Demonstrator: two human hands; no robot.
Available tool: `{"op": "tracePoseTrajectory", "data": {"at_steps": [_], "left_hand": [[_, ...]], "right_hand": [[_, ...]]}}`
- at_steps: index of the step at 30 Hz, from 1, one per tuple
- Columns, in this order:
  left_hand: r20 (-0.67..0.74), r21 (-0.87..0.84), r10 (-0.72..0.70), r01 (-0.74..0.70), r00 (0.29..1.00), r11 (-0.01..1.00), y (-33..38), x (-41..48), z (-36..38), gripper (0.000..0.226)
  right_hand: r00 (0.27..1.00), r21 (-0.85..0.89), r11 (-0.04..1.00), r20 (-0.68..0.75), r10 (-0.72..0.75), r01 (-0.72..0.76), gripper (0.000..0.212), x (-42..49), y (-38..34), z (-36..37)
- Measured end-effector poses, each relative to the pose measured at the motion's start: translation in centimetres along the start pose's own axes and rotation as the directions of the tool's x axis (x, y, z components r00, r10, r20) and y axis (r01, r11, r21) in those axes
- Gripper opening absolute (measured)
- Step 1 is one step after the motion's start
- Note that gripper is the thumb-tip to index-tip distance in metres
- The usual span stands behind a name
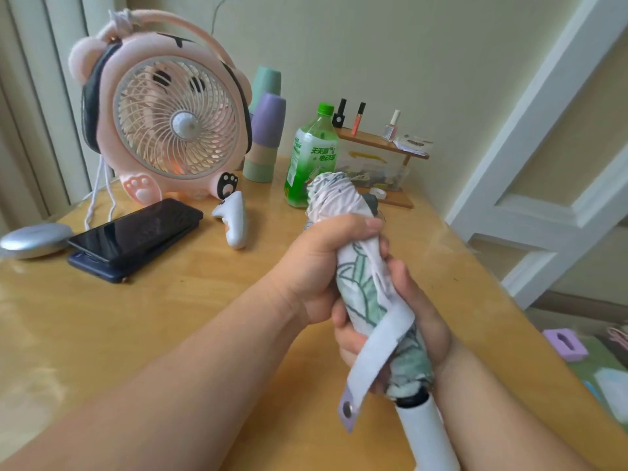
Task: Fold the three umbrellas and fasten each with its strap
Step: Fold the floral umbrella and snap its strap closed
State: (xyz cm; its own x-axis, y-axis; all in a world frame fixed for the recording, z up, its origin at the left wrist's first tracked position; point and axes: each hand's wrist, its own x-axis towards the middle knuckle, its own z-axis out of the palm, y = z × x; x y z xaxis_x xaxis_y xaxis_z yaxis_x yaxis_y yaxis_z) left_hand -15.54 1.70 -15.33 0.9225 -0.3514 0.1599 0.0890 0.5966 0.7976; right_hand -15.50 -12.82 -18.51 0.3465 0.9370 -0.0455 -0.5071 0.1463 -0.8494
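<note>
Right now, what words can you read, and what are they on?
"天天", the start of a white line on the green bottle label; the rest is too blurred to be sure.
Small print on the label's side: too small.
Papers on the shelf: unreadable.
Umbrella, fan, phone: no words.

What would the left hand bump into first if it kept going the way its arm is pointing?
Probably the tall green plastic bottle. The left hand, gripping the rolled leaf-print umbrella, points up the wooden table toward it. The umbrella's tip overlaps the bottle in this view, so depth is uncertain.
</note>
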Motion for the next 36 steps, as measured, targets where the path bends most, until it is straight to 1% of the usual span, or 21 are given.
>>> {"op": "tracePoseTrajectory", "data": {"at_steps": [1, 2, 3, 4, 6, 8, 9, 10, 11, 14, 16, 18, 20, 22, 23, 26, 28, 30, 32, 34, 36], "left_hand": [[-0.096, -0.041, -0.023, 0.019, 0.995, 0.999, 0.1, 0.1, 0.1, 0.020], [-0.176, -0.062, -0.038, 0.028, 0.984, 0.998, 0.3, 0.2, 0.1, 0.019], [-0.238, -0.073, -0.057, 0.041, 0.969, 0.997, 0.3, 0.3, 0.0, 0.017], [-0.289, -0.093, -0.086, 0.061, 0.953, 0.994, 0.4, 0.5, -0.2, 0.015], [-0.373, -0.144, -0.134, 0.086, 0.918, 0.986, 0.5, 0.8, -0.6, 0.016], [-0.433, -0.177, -0.144, 0.073, 0.890, 0.982, 0.6, 1.1, -1.1, 0.016], [-0.451, -0.186, -0.140, 0.060, 0.882, 0.981, 0.6, 1.2, -1.2, 0.015], [-0.464, -0.193, -0.138, 0.053, 0.875, 0.980, 0.5, 1.2, -1.3, 0.015], [-0.477, -0.194, -0.142, 0.054, 0.867, 0.980, 0.4, 1.2, -1.5, 0.014], [-0.492, -0.197, -0.170, 0.081, 0.854, 0.977, 0.2, 1.2, -1.5, 0.015], [-0.501, -0.194, -0.180, 0.093, 0.846, 0.977, 0.1, 1.3, -1.6, 0.015], [-0.526, -0.171, -0.168, 0.090, 0.834, 0.981, -0.1, 1.5, -1.7, 0.014], [-0.554, -0.142, -0.153, 0.088, 0.818, 0.986, -0.3, 1.7, -1.8, 0.016], [-0.578, -0.127, -0.134, 0.074, 0.805, 0.989, -0.5, 1.8, -2.0, 0.017], [-0.585, -0.126, -0.124, 0.062, 0.801, 0.990, -0.6, 1.9, -2.2, 0.018], [-0.614, -0.114, -0.106, 0.044, 0.783, 0.992, -0.7, 2.0, -2.6, 0.019], [-0.624, -0.106, -0.101, 0.044, 0.775, 0.993, -0.8, 2.1, -2.8, 0.019], [-0.627, -0.106, -0.095, 0.036, 0.773, 0.994, -0.8, 2.1, -2.9, 0.021], [-0.627, -0.106, -0.087, 0.025, 0.774, 0.994, -0.9, 2.1, -2.8, 0.023], [-0.633, -0.108, -0.074, 0.007, 0.771, 0.994, -1.0, 2.2, -2.9, 0.025], [-0.643, -0.096, -0.050, -0.016, 0.764, 0.995, -1.1, 2.2, -2.7, 0.026]], "right_hand": [[0.988, -0.096, 0.995, -0.153, -0.017, 0.002, 0.079, -0.3, -0.4, 0.4], [0.954, -0.189, 0.982, -0.295, -0.051, -0.006, 0.083, -0.7, -0.9, 0.8], [0.916, -0.270, 0.963, -0.388, -0.100, -0.009, 0.088, -1.1, -1.3, 1.1], [0.897, -0.335, 0.942, -0.418, -0.144, -0.005, 0.094, -1.6, -1.5, 1.3], [0.891, -0.483, 0.875, -0.415, -0.187, -0.041, 0.103, -2.6, -1.6, 1.6], [0.889, -0.689, 0.719, -0.380, -0.255, -0.088, 0.102, -3.2, -1.4, 1.6], [0.886, -0.750, 0.654, -0.365, -0.286, -0.097, 0.100, -3.3, -1.3, 1.7], [0.887, -0.779, 0.619, -0.353, -0.298, -0.102, 0.099, -3.4, -1.3, 1.6], [0.900, -0.781, 0.617, -0.329, -0.285, -0.090, 0.100, -3.7, -1.3, 1.5], [0.959, -0.740, 0.670, -0.229, -0.170, -0.058, 0.109, -5.0, -1.8, 1.0], [0.962, -0.737, 0.672, -0.228, -0.149, -0.070, 0.104, -5.0, -1.9, 1.0], [0.927, -0.753, 0.651, -0.307, -0.216, -0.098, 0.087, -4.2, -1.7, 1.4], [0.848, -0.807, 0.570, -0.403, -0.346, -0.151, 0.068, -3.2, -1.3, 1.5], [0.785, -0.843, 0.496, -0.448, -0.429, -0.210, 0.055, -2.7, -1.2, 1.8], [0.776, -0.848, 0.478, -0.456, -0.436, -0.229, 0.054, -2.6, -1.1, 2.0], [0.799, -0.854, 0.456, -0.448, -0.400, -0.251, 0.060, -2.7, -0.6, 2.8], [0.777, -0.850, 0.460, -0.464, -0.426, -0.256, 0.060, -2.7, -0.1, 3.1], [0.740, -0.848, 0.457, -0.485, -0.465, -0.268, 0.059, -2.5, 0.4, 3.0], [0.674, -0.835, 0.475, -0.522, -0.522, -0.278, 0.043, -2.3, 0.6, 3.2], [0.550, -0.811, 0.519, -0.572, -0.609, -0.269, 0.024, -1.9, 0.6, 3.4], [0.405, -0.792, 0.534, -0.610, -0.681, -0.295, 0.034, -1.3, 0.2, 3.5]]}}
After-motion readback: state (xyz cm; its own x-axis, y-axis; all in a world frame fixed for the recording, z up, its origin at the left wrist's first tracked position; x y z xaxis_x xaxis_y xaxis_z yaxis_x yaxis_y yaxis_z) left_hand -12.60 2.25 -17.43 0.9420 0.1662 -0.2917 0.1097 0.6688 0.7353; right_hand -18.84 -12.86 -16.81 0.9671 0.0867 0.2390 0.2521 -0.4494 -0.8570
